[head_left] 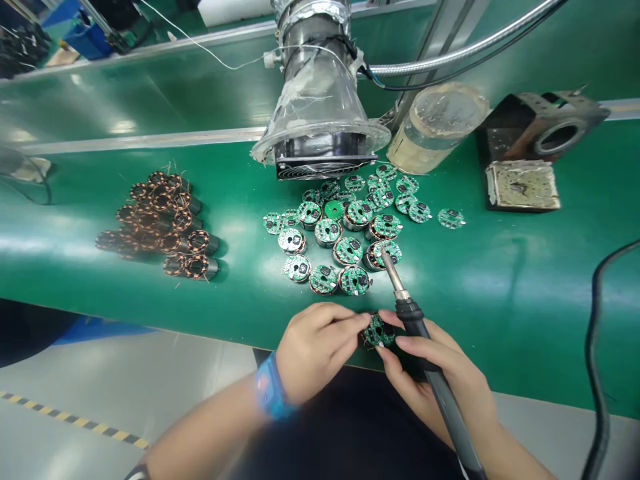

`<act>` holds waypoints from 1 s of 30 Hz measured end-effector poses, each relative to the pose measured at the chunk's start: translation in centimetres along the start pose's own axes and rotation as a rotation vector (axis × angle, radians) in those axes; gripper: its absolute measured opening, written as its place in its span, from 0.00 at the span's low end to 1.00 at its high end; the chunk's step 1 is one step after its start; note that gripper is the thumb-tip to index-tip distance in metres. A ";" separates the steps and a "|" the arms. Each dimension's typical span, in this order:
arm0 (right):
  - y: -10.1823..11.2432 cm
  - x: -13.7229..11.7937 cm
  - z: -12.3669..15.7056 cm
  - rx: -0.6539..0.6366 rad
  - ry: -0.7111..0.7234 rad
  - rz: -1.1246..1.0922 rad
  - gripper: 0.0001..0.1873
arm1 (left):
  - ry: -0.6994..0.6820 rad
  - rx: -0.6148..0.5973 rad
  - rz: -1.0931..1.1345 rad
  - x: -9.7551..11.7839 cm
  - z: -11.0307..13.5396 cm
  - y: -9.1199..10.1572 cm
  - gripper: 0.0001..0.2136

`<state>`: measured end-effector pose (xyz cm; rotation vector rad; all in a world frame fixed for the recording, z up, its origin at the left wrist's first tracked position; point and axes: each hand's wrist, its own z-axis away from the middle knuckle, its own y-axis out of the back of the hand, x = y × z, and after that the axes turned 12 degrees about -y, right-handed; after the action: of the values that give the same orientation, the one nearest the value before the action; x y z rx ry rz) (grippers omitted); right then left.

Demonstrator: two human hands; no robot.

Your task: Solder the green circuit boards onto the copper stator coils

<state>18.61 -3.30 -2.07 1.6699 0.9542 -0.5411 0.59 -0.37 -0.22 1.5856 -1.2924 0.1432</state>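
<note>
Near the bench's front edge, a round green circuit board (379, 329) sits on a motor stator (367, 339), mostly hidden by fingers. My left hand (320, 347), with a blue band at the wrist, pinches the board's left rim. A black-handled soldering iron (413, 320) lies across my right hand (450, 380), its metal tip pointing up and away. That hand's thumb and fingertips also grip the board's right side. Just beyond stand several stators topped with green boards (348, 251). The iron's tip overlaps one of them in view; contact cannot be told.
Bare copper-wound stators (163, 223) are grouped at left. Loose round boards (380, 190) lie behind the topped stators, under a fan hood (323, 147). A cloudy container (437, 130) and an iron stand with a sponge (523, 183) stand back right. A black cable (595, 347) hangs at right.
</note>
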 end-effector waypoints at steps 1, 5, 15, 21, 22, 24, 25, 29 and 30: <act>0.0 0.1 0.0 -0.009 -0.002 0.000 0.24 | -0.106 -0.097 -0.058 -0.2 0.1 0.6 0.11; -0.1 0.3 0.0 -0.034 -0.030 -0.013 0.24 | -0.220 -0.327 -0.126 -0.4 0.2 2.0 0.13; 4.2 -0.2 1.6 -0.076 -0.006 -0.093 0.24 | 0.469 0.071 0.359 0.9 -0.1 0.0 0.06; 5.4 0.3 4.3 -0.078 -0.052 -0.188 0.16 | 0.446 0.101 0.351 0.8 0.1 -0.3 0.05; 5.3 0.4 4.6 -0.067 -0.056 -0.193 0.15 | 0.419 0.102 0.333 0.8 0.2 -0.4 0.05; 5.0 0.5 4.8 -0.054 -0.062 -0.203 0.13 | 0.360 0.110 0.300 0.8 0.4 -0.5 0.05; 4.9 0.4 4.8 -0.054 -0.059 -0.201 0.13 | 0.334 0.115 0.283 0.8 0.5 -0.6 0.05; 4.8 -0.3 3.8 -0.053 -0.021 -0.149 0.13 | 0.283 0.128 0.238 0.7 0.7 -0.9 0.06; 4.8 -0.5 3.4 -0.057 -0.012 -0.141 0.14 | 0.282 0.128 0.236 0.7 0.7 -0.9 0.06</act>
<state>22.63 -7.16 0.05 1.5548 1.0749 -0.6121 1.26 -1.45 -0.70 1.4535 -1.2613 0.5865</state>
